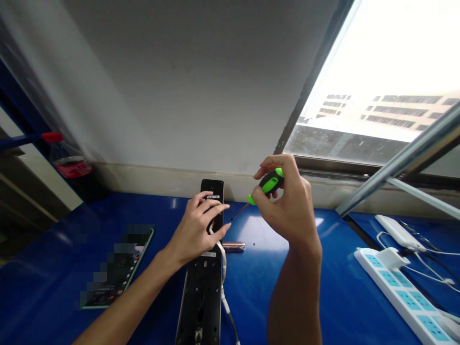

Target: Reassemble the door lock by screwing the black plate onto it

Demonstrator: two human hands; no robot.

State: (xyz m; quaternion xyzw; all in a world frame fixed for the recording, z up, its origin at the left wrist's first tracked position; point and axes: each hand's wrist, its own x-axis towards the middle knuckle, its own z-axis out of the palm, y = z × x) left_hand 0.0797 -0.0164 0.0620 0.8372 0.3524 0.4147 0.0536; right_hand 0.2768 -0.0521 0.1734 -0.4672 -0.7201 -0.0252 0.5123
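Observation:
A long black device (201, 292) lies on the blue table (165, 211), reaching toward the wall. Across its upper part rests my left hand (201, 220), fingers spread, near a white-wrapped cable (223, 275) that runs down its right side. My right hand (287, 196) is raised to the right of the device, its fingers around a green and black screwdriver (271, 183). The screwdriver's thin shaft points down and left, its tip close to my left fingertips. A pinkish metallic cylinder (234, 247) lies beside the device, with a tiny dark piece (254, 244) to its right.
At the left lies a phone (120, 273) with its screen lit. Behind it stands a cola bottle (74, 167) by the wall. A white power strip (402, 292) with plugs and cables sits at the right, below a slanted metal bar (398, 163) and a window.

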